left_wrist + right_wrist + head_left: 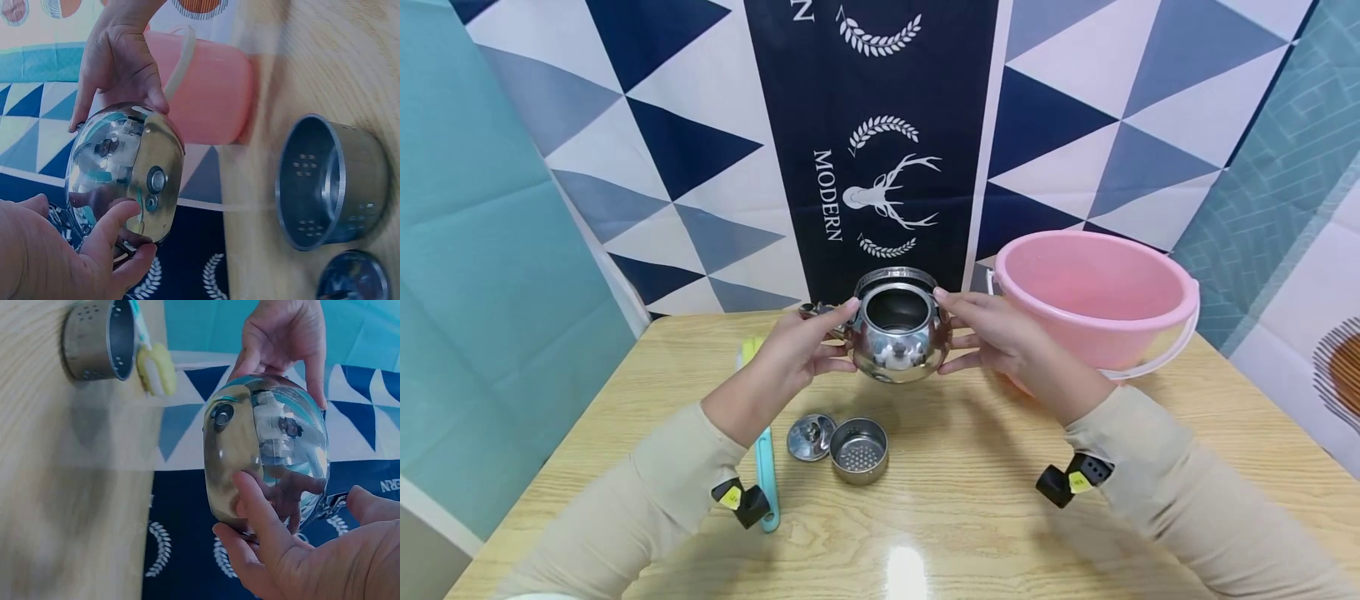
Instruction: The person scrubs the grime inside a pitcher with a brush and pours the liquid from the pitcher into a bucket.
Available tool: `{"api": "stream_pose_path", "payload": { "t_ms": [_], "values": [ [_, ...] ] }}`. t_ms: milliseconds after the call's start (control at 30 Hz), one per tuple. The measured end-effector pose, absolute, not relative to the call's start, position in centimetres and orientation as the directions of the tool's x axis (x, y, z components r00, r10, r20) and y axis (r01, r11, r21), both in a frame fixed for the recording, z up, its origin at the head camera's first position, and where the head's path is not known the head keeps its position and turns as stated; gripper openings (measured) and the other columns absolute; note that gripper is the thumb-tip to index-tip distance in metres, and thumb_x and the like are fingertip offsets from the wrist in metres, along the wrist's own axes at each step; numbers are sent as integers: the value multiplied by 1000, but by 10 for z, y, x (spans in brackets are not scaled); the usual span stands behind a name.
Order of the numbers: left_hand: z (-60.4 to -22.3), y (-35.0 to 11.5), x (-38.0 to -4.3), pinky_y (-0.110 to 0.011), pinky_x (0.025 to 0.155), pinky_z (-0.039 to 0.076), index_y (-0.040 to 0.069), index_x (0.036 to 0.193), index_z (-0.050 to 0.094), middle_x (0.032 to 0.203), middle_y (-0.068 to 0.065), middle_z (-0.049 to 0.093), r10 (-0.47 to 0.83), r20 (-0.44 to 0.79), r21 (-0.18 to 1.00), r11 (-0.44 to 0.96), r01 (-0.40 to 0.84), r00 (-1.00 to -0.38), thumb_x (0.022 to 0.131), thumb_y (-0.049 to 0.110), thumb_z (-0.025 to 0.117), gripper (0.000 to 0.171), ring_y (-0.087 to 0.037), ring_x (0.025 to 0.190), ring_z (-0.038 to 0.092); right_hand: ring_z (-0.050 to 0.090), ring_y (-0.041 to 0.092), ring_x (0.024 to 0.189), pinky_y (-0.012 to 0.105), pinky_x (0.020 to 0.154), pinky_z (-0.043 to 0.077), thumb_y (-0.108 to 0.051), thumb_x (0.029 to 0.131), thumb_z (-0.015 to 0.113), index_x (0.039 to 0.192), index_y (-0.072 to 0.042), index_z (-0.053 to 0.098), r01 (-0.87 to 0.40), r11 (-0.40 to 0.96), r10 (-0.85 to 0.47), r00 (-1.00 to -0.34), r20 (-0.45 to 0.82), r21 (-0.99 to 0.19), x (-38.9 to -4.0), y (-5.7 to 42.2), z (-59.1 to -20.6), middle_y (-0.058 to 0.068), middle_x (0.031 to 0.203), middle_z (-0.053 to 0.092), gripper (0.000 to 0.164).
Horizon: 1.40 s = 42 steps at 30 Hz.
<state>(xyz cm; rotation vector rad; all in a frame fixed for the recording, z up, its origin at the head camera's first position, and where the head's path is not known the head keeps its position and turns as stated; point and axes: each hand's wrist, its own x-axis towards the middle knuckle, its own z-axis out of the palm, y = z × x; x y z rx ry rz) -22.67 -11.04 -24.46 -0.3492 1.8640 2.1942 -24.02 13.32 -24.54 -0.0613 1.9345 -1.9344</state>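
A shiny stainless steel teapot [898, 354] is held up over the table between both hands, its round opening tipped toward the head camera. The left hand [793, 346] grips its left side, thumb near the rim and fingers spread along the body. On the opposite side, the right hand [1003, 342] holds it the same way. Both wrist views show the mirror-like body and base of the teapot [269, 450]. Below it on the table sit a perforated metal strainer cup [859, 452] and, beside that, a small knobbed lid [811, 437].
A pink bucket [1090, 333] with a white handle stands at the back right, close behind the right hand. A brush with a turquoise handle [767, 483] lies under the left forearm. A patterned cloth [700, 167] hangs behind the wooden table [970, 533].
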Motion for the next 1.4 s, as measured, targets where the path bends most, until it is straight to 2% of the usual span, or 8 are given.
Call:
{"api": "stream_pose_path", "payload": {
  "t_ms": [167,467,700,833,933,1067,1200,1400],
  "values": [
    [-229,-103,-229,-36,71,59,4,133,43,128,-16,47,36,-315,938,-140,-317,-948,86,29,77,62,-36,106,63,49,40,117,52,85,54,-43,99,54,143,0,37,214,69,-323,-919,-224,-975,-240,143,-225,22,130,41,64],
    [-204,-87,-236,-36,71,59,5,135,41,127,-18,49,55,-255,952,-157,-261,-965,85,27,78,65,-34,103,65,62,24,96,52,85,54,-42,99,54,134,-1,41,110,108,-383,-913,-143,-988,-246,166,-196,11,108,56,56],
    [-190,-71,-246,-37,72,59,1,132,44,119,-18,57,79,-212,959,-174,-223,-974,83,25,80,65,-31,94,68,65,22,87,49,83,55,-38,99,56,134,1,41,96,112,-358,-925,-130,-989,-254,183,-180,13,109,58,55],
    [-182,-61,-252,-38,72,59,3,143,34,115,-17,61,99,-178,961,-198,-195,-979,82,23,81,80,-32,89,70,66,25,89,48,81,56,-36,98,58,128,-1,47,88,92,-359,-926,-116,-992,-258,195,-170,13,108,60,48],
    [-177,-54,-256,-39,72,59,6,152,21,113,-18,63,117,-147,964,-206,-169,-982,81,23,82,95,-33,86,71,66,26,88,49,80,56,-31,98,59,119,-4,57,87,50,-364,-926,-99,-995,-261,205,-163,13,104,61,34],
    [-170,-42,-262,-40,70,59,1,146,30,113,-16,62,111,-110,971,-202,-130,-988,79,24,83,88,-32,83,71,66,26,87,49,78,57,-23,99,58,109,-7,65,68,9,-380,-923,-67,-998,-265,219,-157,13,101,62,20],
    [-166,-29,-269,-40,67,60,-3,129,48,107,-13,64,90,-80,977,-192,-96,-993,76,25,85,71,-30,81,71,66,26,89,48,78,57,-20,100,57,109,-7,66,47,-1,-391,-919,-43,-999,-270,234,-152,13,103,62,18],
    [-164,-5,-279,-38,67,60,0,128,47,94,-12,70,88,-34,982,-183,-50,-996,74,27,87,72,-25,76,72,67,26,89,45,78,57,-17,101,53,113,-6,67,13,-24,-411,-912,-2,-1000,-274,259,-151,12,103,63,21]
  ]
}}
